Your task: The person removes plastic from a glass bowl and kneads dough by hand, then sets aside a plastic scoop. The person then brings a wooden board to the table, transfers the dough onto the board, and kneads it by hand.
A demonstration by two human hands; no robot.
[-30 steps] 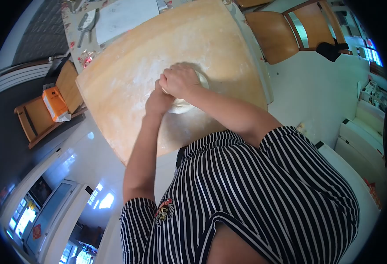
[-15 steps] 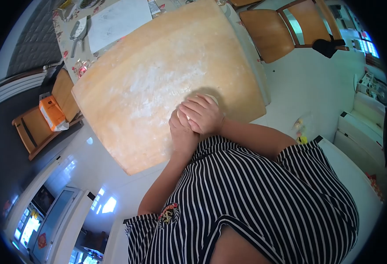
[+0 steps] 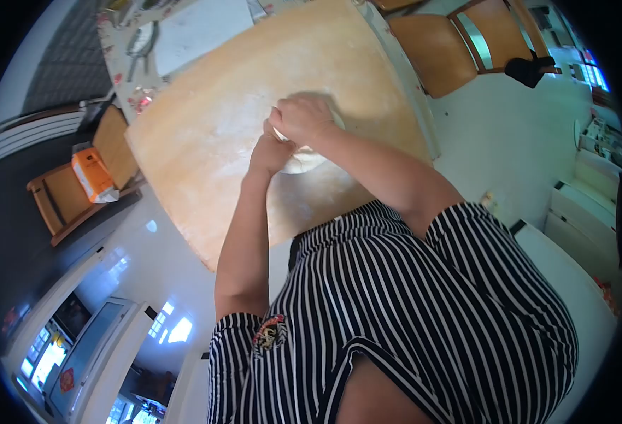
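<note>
A pale lump of dough lies under both hands on a floured wooden board. My right hand curls over the dough's far side, its fingers closed and meeting the left hand. Below and to the left of it, my left hand is also closed, gripping the dough's left side. Both forearms reach forward, stretched out. The hands hide much of the dough, so its full outline cannot be made out.
Beyond the board, a flowered tablecloth holds a white sheet and a scoop with white powder. An orange package rests on a wooden chair at left. Another wooden chair stands at right.
Both hands have moved forward, away from my body, with the arms straightening. More of the dough now shows beneath them, near my wrists.
</note>
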